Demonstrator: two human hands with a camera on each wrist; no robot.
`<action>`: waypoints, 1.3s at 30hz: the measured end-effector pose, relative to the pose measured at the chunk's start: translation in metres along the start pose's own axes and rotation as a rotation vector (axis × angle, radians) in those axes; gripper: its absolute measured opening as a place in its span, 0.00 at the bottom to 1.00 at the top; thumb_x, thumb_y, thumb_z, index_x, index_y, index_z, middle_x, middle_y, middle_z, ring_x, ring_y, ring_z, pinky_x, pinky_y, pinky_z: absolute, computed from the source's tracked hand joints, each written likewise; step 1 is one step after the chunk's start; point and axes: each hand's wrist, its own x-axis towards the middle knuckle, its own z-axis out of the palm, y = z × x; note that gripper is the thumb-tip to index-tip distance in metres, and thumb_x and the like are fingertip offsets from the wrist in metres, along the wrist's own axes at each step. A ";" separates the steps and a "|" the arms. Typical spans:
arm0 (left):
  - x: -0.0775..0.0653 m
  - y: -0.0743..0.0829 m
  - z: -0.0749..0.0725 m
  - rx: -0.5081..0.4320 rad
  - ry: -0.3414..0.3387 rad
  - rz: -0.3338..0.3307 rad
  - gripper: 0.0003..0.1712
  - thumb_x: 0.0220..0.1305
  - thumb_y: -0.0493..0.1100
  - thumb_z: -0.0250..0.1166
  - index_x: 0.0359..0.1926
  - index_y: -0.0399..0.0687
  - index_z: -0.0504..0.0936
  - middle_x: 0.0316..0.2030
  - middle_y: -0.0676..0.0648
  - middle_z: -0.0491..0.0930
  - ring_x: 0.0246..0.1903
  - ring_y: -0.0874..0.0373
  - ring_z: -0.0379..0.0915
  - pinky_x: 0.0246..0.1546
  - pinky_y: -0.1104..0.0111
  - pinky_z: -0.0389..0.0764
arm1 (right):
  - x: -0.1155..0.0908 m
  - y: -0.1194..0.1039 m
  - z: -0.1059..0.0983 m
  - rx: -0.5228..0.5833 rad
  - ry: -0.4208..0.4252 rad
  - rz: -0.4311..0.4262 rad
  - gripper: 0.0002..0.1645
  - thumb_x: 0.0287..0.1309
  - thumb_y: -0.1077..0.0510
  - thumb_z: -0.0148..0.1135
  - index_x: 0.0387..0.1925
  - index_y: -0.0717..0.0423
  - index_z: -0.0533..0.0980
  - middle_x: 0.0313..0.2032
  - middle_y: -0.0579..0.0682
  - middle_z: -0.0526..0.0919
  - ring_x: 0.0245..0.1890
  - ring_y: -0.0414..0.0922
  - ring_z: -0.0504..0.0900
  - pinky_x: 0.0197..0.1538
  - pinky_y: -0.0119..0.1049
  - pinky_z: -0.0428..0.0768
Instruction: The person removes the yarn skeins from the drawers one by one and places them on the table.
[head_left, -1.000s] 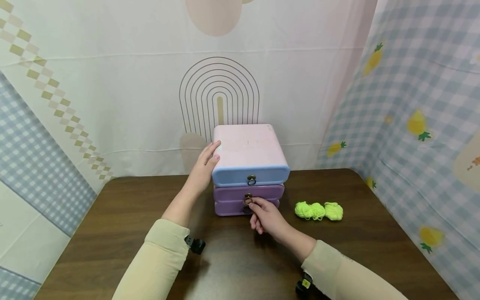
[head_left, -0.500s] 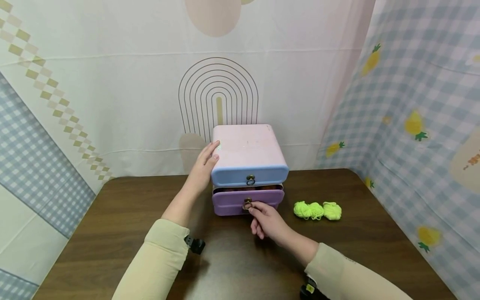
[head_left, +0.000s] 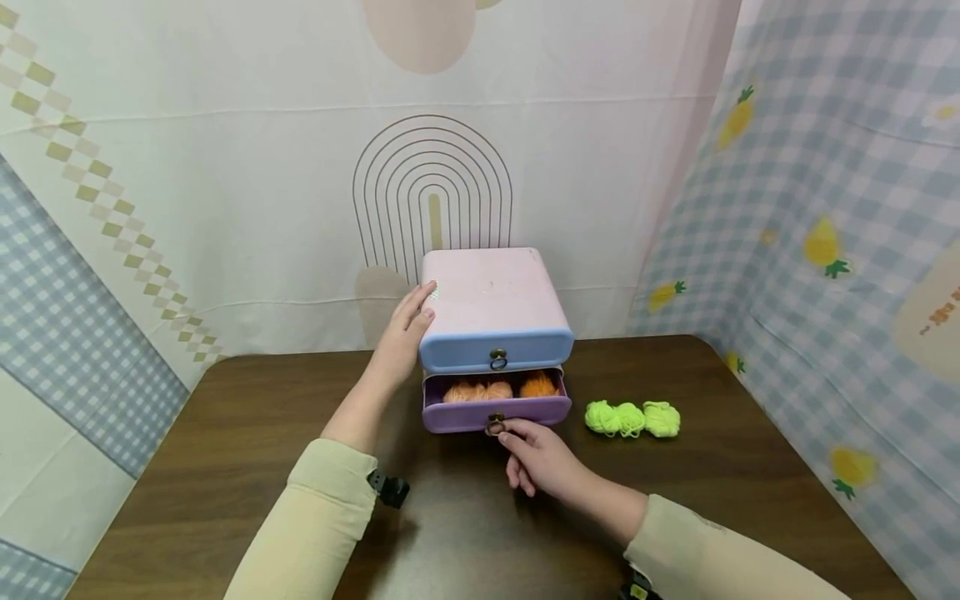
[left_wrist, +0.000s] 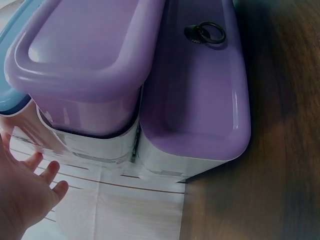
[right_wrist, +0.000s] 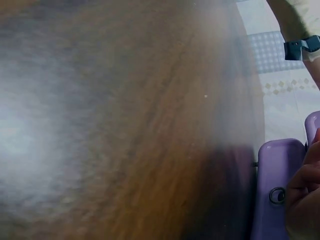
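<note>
A small drawer cabinet with a pink top (head_left: 491,287) stands at the back of the table. Its blue top drawer (head_left: 457,354) is closed. The purple middle drawer (head_left: 457,417) stands pulled out, showing peach yarn balls (head_left: 476,391) and an orange yarn ball (head_left: 538,384) inside. With thumb and forefinger my right hand (head_left: 542,458) pinches that drawer's ring pull (head_left: 496,428). My left hand (head_left: 396,346) rests against the cabinet's upper left side, fingers extended over the edge. A closed purple bottom drawer (left_wrist: 200,95) shows in the left wrist view, hidden from the head view.
Neon-green yarn bundles (head_left: 632,419) lie on the brown wooden table (head_left: 300,400) to the right of the cabinet. A white patterned cloth (head_left: 262,208) hangs behind, and a blue checked cloth (head_left: 795,192) closes off the right side.
The purple middle drawer has slid out toward me, drawn by my right hand on its ring, and the yarn inside has come into view. My left hand has stayed on the cabinet.
</note>
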 end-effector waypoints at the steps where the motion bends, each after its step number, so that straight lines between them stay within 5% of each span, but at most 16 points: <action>1: 0.000 0.000 0.000 -0.001 -0.001 -0.001 0.30 0.75 0.59 0.46 0.75 0.64 0.62 0.77 0.49 0.49 0.75 0.47 0.42 0.71 0.43 0.45 | -0.001 0.000 0.000 -0.006 -0.006 0.000 0.21 0.76 0.55 0.47 0.60 0.65 0.72 0.14 0.49 0.76 0.08 0.39 0.69 0.14 0.34 0.71; 17: 0.001 0.000 -0.001 -0.023 -0.017 0.016 0.30 0.77 0.52 0.46 0.76 0.56 0.60 0.77 0.43 0.47 0.76 0.46 0.39 0.71 0.43 0.43 | -0.022 0.000 0.000 -0.026 -0.035 0.025 0.28 0.76 0.53 0.48 0.67 0.69 0.66 0.14 0.49 0.77 0.08 0.39 0.70 0.14 0.34 0.72; 27: -0.015 0.042 -0.007 -0.023 -0.034 0.003 0.30 0.76 0.47 0.45 0.75 0.45 0.60 0.76 0.35 0.47 0.75 0.41 0.40 0.71 0.42 0.45 | -0.033 -0.002 0.003 -0.008 -0.056 0.008 0.25 0.75 0.55 0.49 0.63 0.69 0.69 0.14 0.50 0.77 0.08 0.38 0.69 0.14 0.32 0.71; 34: 0.000 -0.002 0.000 -0.007 -0.004 0.025 0.30 0.75 0.57 0.46 0.75 0.63 0.61 0.77 0.48 0.48 0.76 0.47 0.41 0.71 0.42 0.45 | -0.038 0.000 0.003 0.002 -0.074 0.009 0.23 0.74 0.56 0.50 0.61 0.69 0.71 0.14 0.49 0.77 0.08 0.37 0.70 0.14 0.31 0.71; 39: 0.001 -0.002 0.000 0.003 -0.004 0.025 0.30 0.75 0.57 0.46 0.75 0.63 0.62 0.77 0.48 0.49 0.76 0.46 0.41 0.71 0.42 0.44 | -0.042 0.000 0.002 0.011 -0.095 0.025 0.27 0.74 0.55 0.50 0.64 0.71 0.68 0.14 0.47 0.77 0.08 0.37 0.70 0.16 0.31 0.72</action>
